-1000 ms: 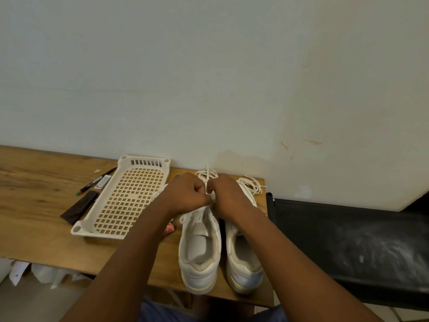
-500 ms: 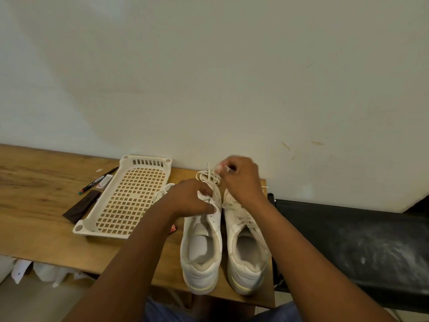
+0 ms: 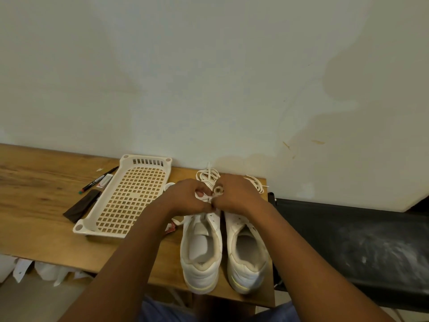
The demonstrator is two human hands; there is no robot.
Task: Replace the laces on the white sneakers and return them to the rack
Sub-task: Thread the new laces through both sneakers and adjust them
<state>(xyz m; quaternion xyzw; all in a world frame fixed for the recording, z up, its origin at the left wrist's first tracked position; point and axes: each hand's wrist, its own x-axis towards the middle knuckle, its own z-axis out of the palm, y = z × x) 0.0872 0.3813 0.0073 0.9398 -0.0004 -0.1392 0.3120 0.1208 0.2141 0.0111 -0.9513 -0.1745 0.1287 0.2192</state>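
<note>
On the wooden table (image 3: 34, 182), a marker pen (image 3: 98, 180) carries print too small to read, left of a white lattice tray (image 3: 126, 198). The left hand (image 3: 185, 198) and right hand (image 3: 236, 196) meet knuckle to knuckle, fingers curled, pinching the lace (image 3: 207, 177) above the left sneaker (image 3: 200, 252). The right sneaker (image 3: 247, 256) stands touching it, no brand visible.

Two sneakers (image 3: 222, 247) sit side by side on the table (image 3: 34, 219) in front of me. The tray (image 3: 130, 196) lies to their left. A pen (image 3: 98, 180) lies left of the tray.
</note>
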